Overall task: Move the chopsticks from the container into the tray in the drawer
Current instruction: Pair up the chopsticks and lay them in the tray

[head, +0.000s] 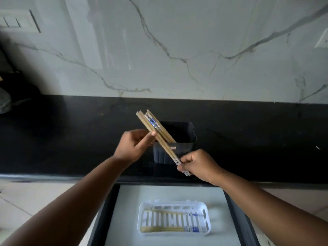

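The left hand [134, 144] and right hand [197, 166] each pinch a pair of chopsticks [164, 146] held slanted in front of the dark container [174, 144] on the black counter [71, 139]. More chopsticks stand inside it. Nearer, the open drawer [229, 201] holds a white tray [174, 218] containing further chopsticks.

Dim, soft daylight, a pale sheen on the marble wall [177, 50], dark blurred corners, wide-angle bending.

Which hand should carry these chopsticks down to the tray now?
Probably the right hand: it grips the chopsticks at their lower end, nearest the tray in the open drawer. The left hand holds them higher, beside the container.
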A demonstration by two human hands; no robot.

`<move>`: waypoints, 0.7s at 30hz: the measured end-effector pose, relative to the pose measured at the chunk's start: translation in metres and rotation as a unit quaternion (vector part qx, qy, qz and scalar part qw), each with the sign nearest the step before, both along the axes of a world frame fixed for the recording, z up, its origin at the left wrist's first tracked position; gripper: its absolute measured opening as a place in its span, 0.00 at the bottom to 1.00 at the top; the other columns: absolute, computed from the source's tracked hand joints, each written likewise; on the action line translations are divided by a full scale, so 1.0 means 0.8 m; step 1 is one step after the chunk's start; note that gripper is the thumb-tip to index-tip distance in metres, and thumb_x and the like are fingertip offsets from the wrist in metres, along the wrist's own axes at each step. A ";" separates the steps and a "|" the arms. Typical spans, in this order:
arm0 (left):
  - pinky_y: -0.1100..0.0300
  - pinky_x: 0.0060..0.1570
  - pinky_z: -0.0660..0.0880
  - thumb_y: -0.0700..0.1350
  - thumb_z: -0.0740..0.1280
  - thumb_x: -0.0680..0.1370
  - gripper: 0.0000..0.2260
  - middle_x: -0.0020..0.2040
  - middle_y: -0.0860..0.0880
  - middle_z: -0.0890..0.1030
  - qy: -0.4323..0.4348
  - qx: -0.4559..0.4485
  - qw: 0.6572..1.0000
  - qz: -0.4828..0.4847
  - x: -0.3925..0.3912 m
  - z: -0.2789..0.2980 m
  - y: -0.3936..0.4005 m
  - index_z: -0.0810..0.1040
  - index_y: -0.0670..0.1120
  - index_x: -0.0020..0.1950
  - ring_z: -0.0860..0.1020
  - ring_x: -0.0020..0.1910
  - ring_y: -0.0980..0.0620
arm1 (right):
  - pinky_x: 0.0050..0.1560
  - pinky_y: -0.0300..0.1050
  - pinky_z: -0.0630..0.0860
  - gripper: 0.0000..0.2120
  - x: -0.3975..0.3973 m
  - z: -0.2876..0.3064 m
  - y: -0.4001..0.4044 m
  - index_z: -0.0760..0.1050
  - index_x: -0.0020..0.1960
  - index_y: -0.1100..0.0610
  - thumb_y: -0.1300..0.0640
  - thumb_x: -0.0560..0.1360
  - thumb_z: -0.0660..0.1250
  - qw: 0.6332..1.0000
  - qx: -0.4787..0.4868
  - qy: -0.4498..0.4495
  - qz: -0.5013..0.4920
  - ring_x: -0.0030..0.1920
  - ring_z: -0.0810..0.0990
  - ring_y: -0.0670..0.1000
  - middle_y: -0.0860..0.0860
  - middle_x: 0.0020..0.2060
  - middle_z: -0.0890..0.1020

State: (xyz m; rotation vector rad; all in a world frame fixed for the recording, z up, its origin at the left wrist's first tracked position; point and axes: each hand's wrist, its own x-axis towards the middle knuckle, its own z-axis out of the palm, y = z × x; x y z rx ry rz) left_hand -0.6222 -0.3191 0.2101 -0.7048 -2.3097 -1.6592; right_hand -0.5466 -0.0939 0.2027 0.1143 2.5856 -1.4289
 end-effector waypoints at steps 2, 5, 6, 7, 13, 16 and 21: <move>0.48 0.33 0.77 0.69 0.58 0.76 0.33 0.30 0.44 0.81 0.070 -0.130 0.987 0.062 -0.007 -0.028 -0.035 0.81 0.41 0.34 0.80 0.32 0.44 | 0.34 0.40 0.72 0.03 0.009 -0.038 0.012 0.84 0.39 0.58 0.59 0.69 0.76 0.995 0.087 -0.024 0.043 0.30 0.75 0.46 0.52 0.28 0.80; 0.55 0.29 0.71 0.72 0.50 0.76 0.33 0.29 0.50 0.75 0.107 -0.282 0.949 0.094 -0.008 -0.064 -0.068 0.76 0.45 0.32 0.76 0.30 0.47 | 0.35 0.40 0.73 0.04 0.026 -0.087 0.026 0.83 0.37 0.54 0.57 0.70 0.73 0.980 0.165 -0.077 0.083 0.31 0.76 0.45 0.46 0.28 0.80; 0.58 0.30 0.69 0.72 0.49 0.75 0.32 0.30 0.52 0.75 0.111 -0.318 0.937 0.094 -0.007 -0.075 -0.073 0.75 0.48 0.33 0.77 0.33 0.47 | 0.36 0.41 0.75 0.05 0.032 -0.102 0.030 0.82 0.36 0.53 0.58 0.71 0.72 0.974 0.184 -0.098 0.093 0.32 0.78 0.46 0.46 0.30 0.81; 0.59 0.34 0.70 0.72 0.49 0.75 0.30 0.34 0.51 0.77 0.108 -0.353 0.925 0.093 -0.009 -0.085 -0.075 0.77 0.50 0.36 0.79 0.40 0.46 | 0.36 0.41 0.75 0.07 0.037 -0.116 0.033 0.82 0.35 0.52 0.59 0.71 0.71 0.966 0.203 -0.118 0.105 0.33 0.78 0.47 0.47 0.31 0.82; 0.46 0.76 0.42 0.70 0.47 0.76 0.37 0.80 0.50 0.46 -0.093 -0.536 0.833 0.098 -0.020 -0.141 -0.060 0.48 0.51 0.80 0.41 0.78 0.47 | 0.34 0.41 0.66 0.15 0.053 -0.177 0.028 0.64 0.27 0.57 0.66 0.70 0.63 0.913 0.326 -0.153 0.193 0.38 0.78 0.60 0.58 0.32 0.76; 0.46 0.75 0.41 0.73 0.40 0.73 0.40 0.80 0.50 0.44 -0.092 -0.533 0.833 0.115 -0.020 -0.150 -0.056 0.45 0.52 0.80 0.40 0.78 0.47 | 0.30 0.40 0.59 0.16 0.053 -0.193 0.020 0.59 0.28 0.57 0.69 0.70 0.61 0.896 0.366 -0.141 0.209 0.35 0.67 0.54 0.55 0.29 0.66; 0.47 0.76 0.40 0.73 0.37 0.71 0.41 0.80 0.50 0.44 -0.084 -0.535 0.833 0.115 -0.018 -0.149 -0.058 0.45 0.52 0.80 0.40 0.78 0.48 | 0.28 0.41 0.54 0.18 0.050 -0.210 0.011 0.54 0.28 0.55 0.72 0.68 0.58 0.888 0.376 -0.139 0.226 0.37 0.63 0.51 0.52 0.27 0.57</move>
